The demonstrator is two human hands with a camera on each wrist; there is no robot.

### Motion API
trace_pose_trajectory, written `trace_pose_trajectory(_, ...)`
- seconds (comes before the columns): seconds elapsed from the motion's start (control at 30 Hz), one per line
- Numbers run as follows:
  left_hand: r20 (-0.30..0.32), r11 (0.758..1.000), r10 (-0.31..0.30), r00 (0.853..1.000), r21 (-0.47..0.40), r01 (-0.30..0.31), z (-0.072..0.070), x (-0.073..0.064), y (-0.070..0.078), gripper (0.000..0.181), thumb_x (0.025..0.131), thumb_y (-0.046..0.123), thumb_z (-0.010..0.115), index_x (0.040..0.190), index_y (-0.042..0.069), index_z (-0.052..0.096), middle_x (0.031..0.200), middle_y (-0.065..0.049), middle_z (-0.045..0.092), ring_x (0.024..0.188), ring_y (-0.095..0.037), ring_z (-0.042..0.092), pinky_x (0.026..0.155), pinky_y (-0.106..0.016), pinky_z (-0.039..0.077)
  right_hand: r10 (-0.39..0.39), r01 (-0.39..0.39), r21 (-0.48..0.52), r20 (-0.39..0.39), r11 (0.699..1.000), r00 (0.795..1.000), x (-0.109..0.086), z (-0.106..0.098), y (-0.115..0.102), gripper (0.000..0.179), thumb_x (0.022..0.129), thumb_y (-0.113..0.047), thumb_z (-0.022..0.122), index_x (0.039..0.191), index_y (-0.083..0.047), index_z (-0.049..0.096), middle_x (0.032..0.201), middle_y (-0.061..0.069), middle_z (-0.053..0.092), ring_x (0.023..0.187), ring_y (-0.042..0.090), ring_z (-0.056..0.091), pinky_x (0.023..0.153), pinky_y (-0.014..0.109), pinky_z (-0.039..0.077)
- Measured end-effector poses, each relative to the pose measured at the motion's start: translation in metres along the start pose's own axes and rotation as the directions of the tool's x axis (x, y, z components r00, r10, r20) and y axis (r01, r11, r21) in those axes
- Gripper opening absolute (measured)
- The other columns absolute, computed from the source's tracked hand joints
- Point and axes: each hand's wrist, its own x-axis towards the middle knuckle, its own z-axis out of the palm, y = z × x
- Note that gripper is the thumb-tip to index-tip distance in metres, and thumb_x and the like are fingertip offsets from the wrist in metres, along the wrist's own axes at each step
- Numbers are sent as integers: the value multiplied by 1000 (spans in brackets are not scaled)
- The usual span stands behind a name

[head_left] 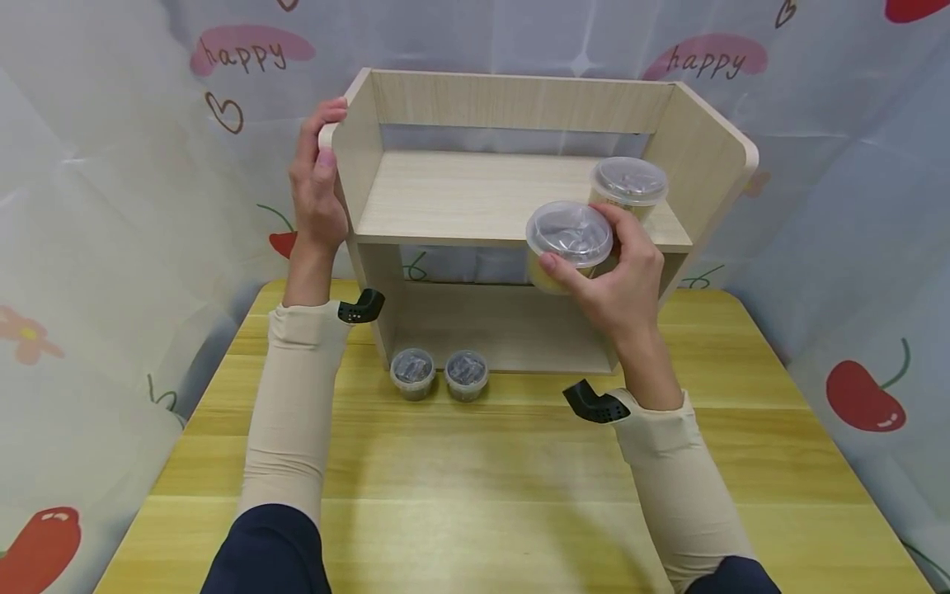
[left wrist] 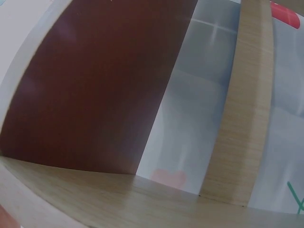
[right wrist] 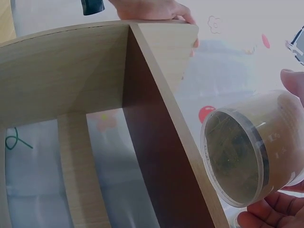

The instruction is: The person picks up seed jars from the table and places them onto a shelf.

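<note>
In the head view my right hand (head_left: 627,276) grips a lidded clear plastic tub (head_left: 570,235), held just in front of the upper board of a pale wooden shelf (head_left: 453,194). A second lidded tub (head_left: 629,181) stands on that board, behind the held one at the right. My left hand (head_left: 319,181) holds the shelf's left side panel, fingers over its top edge and thumb at the front. From below, the right wrist view shows the held tub's base (right wrist: 232,159), with fingertips (right wrist: 273,211) around its wall.
Two small lidded tubs (head_left: 412,371) (head_left: 467,374) stand on the wooden table (head_left: 475,495), at the left of the shelf's lower front edge. The left wrist view shows the shelf board's brown underside (left wrist: 104,85). A printed cloth (head_left: 104,165) hangs behind and at the sides.
</note>
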Motion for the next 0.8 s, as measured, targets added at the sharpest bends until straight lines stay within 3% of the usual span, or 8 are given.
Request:
trace_pose_trajectory(0.2,19,1000,5,1000,-1,-5,0,1,-2,53,85,18,32,125,-14,45,137,-21,48,130,-25,41,111,-39,30,-6,6,-15,-5,1000,1000,3,0,-2,94,68,-70,71,124,5,61,109,15,67,90,22,60,76,16,44)
trace_pose_trajectory(0.53,22,1000,20,1000,2,-20,-1,1,-4,52,85,19,32,124,-14,45,136,-20,49,130,-24,41,112,-39,29,20,-19,-20,24,1000,1000,8,1,-5,80,68,-49,78,126,2,60,107,12,66,77,12,53,59,29,45)
trace_pose_trajectory(0.8,12,1000,18,1000,-4,-18,-2,0,-3,51,85,18,32,124,-13,46,136,-23,48,130,-25,42,111,-40,30,17,-17,-8,39,1000,999,11,3,-6,77,68,-44,80,126,2,60,106,12,65,75,12,53,58,24,45)
